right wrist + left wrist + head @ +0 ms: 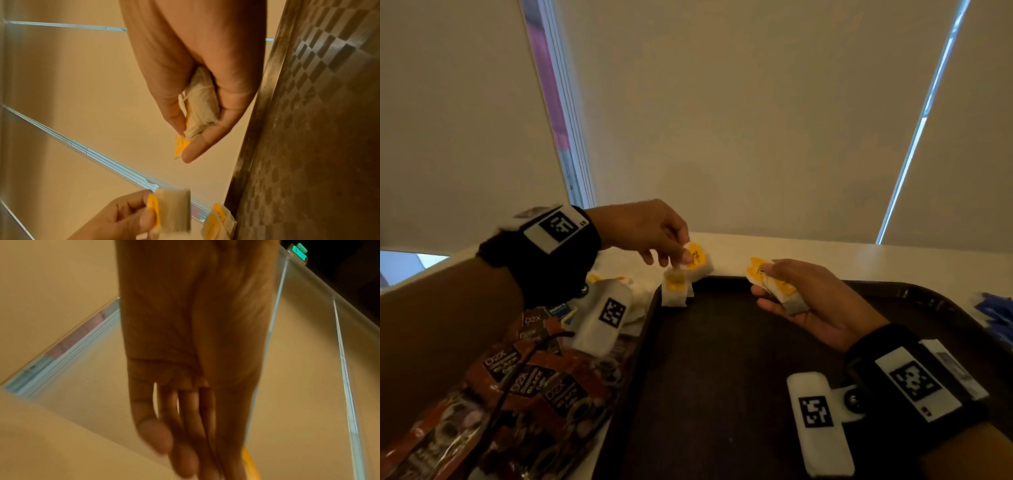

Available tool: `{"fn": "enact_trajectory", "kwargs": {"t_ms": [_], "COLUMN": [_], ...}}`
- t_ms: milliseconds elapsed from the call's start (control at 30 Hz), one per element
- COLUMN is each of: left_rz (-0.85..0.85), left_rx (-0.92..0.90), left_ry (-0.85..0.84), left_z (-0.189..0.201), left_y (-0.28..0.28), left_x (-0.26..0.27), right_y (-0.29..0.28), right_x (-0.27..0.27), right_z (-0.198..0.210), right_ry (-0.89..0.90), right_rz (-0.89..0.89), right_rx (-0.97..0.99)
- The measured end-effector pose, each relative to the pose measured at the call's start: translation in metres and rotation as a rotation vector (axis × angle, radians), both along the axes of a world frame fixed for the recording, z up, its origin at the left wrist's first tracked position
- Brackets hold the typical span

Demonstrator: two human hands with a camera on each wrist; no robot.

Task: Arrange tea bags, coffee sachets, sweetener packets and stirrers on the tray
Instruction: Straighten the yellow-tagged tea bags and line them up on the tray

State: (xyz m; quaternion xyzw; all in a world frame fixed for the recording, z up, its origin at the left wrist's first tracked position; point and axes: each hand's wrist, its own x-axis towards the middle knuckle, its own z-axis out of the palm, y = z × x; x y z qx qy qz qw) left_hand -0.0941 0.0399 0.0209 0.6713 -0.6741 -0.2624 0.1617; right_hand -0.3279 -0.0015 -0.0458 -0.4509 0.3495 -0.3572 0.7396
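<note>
1. We have barely started: the dark tray (722, 377) holds only a couple of tea bags (675, 289) propped at its far left corner, against the rim; the rest of its floor shows bare.
2. Our left hand (645, 231) pinches one yellow-tagged tea bag (697, 257) between thumb and fingertips, just above that corner and close to the bags already there.
3. Our right hand (808, 301) holds a small bunch of tea bags (774, 284) between thumb and curled fingers, over the far middle of the tray; the right wrist view shows their string and paper tucked into the palm.
4. Still outside the tray: the red and black coffee sachets (527, 383) piled at its near left, more pale packets (633, 301) beyond them, and some blue items (996, 311) at the far right, too blurred to name. We cannot pick out any stirrers.
5. So we judge the tea bags to be in hand now, with coffee, sweetener and stirrers all left to place.
6. The tray sits on a pale counter (825, 253) against drawn cream roller blinds (739, 120), with thin strips of daylight at their edges; the room is dim.
</note>
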Motion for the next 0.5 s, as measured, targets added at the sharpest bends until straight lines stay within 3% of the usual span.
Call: {"fn": "enact_trajectory", "kwargs": {"t_ms": [100, 200, 367, 500], "left_rz": [-0.089, -0.094, -0.039, -0.029], "left_rx": [0.234, 0.307, 0.206, 0.139], "left_ry": [-0.103, -0.239, -0.485, -0.490], "left_z": [-0.008, -0.016, -0.030, -0.036], "left_y": [0.000, -0.005, -0.017, -0.019], "left_x": [0.002, 0.002, 0.007, 0.009], "right_y": [-0.002, -0.002, -0.002, -0.002], "right_x": [0.000, -0.001, 0.000, 0.001], "right_z": [-0.002, -0.001, 0.001, 0.001], "right_ry": [0.006, 0.015, 0.031, 0.045], "right_rz": [0.009, 0.019, 0.008, 0.022], "right_rx": [-0.023, -0.027, -0.017, -0.024]}}
